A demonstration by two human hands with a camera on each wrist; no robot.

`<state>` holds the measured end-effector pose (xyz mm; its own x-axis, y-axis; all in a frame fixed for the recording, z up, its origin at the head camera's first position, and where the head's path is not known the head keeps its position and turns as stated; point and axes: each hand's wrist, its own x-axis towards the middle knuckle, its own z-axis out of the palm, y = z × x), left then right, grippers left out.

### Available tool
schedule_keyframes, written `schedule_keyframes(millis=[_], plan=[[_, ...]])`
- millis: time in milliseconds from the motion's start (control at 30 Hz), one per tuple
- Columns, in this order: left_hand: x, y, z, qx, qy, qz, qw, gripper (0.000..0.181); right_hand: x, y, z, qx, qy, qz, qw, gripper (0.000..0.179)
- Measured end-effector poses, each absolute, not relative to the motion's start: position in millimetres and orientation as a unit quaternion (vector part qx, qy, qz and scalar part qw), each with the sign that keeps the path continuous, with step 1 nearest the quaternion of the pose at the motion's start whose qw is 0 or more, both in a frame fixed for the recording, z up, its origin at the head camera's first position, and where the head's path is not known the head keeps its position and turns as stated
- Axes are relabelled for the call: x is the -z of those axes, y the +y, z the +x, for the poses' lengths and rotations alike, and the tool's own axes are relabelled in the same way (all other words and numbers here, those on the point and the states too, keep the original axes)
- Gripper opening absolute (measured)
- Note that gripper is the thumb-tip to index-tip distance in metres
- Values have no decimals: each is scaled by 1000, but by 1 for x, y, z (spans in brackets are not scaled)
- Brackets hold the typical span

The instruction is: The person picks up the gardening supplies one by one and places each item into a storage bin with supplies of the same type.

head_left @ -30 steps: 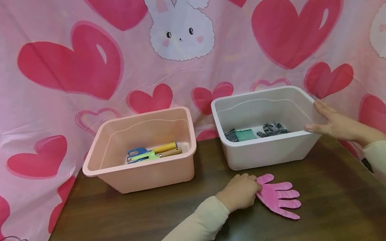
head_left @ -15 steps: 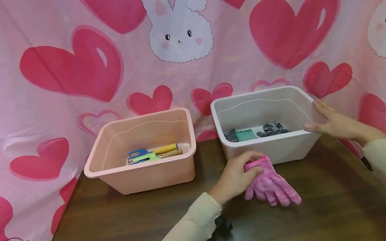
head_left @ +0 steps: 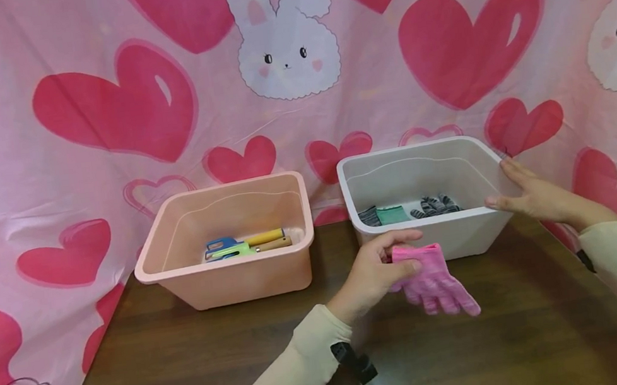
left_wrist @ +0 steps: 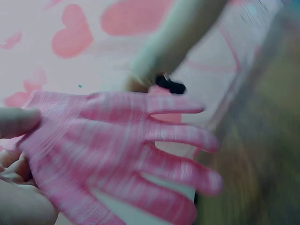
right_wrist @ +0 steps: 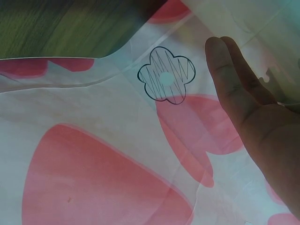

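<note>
In the head view my left hand [head_left: 365,278] pinches a pink knit glove [head_left: 429,277] by its cuff, thumb on the near side. The glove hangs with its fingers pointing down and right, in front of the white bin [head_left: 422,240]. The left wrist view shows the glove [left_wrist: 108,145] spread flat, with my thumb [left_wrist: 18,122] over the cuff. My right hand [head_left: 540,194] rests against the right corner of the white bin, fingers straight along the side and thumb at the front rim. Dark grey knit gloves [head_left: 434,206] and a green-cuffed piece [head_left: 393,215] lie in that bin.
A peach bin [head_left: 250,278] stands at the left on the dark wooden table [head_left: 191,364]. Inside it are a yellow-handled blue tool [head_left: 262,236] and a green tool with a wooden handle [head_left: 273,244]. A pink heart-print cloth [head_left: 371,93] hangs behind.
My left hand has lifted the pink glove off the table and turned it so the cuff is up and the fingers hang down. The right hand has stayed at the white bin.
</note>
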<state>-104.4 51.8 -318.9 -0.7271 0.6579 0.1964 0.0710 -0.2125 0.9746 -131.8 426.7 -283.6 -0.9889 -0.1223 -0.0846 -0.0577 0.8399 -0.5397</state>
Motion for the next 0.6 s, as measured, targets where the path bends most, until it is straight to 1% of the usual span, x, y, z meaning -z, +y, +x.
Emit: schedule_keyframes(millis=[67, 133, 267, 367, 467, 533, 600], plan=[[316, 51, -103, -751, 552, 284, 225, 34, 284, 427, -132, 279, 958, -45, 59, 110], [313, 51, -102, -772, 529, 272, 226, 25, 284, 427, -131, 281, 957, -42, 61, 111], [307, 50, -103, -769, 545, 273, 192, 14, 284, 427, -130, 285, 955, -38, 65, 111], [303, 49, -106, -738, 596, 284, 142, 12, 284, 427, -130, 285, 955, -40, 63, 111], [296, 46, -111, -725, 623, 275, 99, 16, 284, 427, -131, 284, 956, -44, 61, 110], [290, 44, -115, -736, 620, 256, 90, 20, 284, 427, -131, 283, 956, -49, 58, 109], [284, 41, -119, -757, 604, 232, 91, 24, 284, 427, -131, 281, 957, -48, 58, 109]])
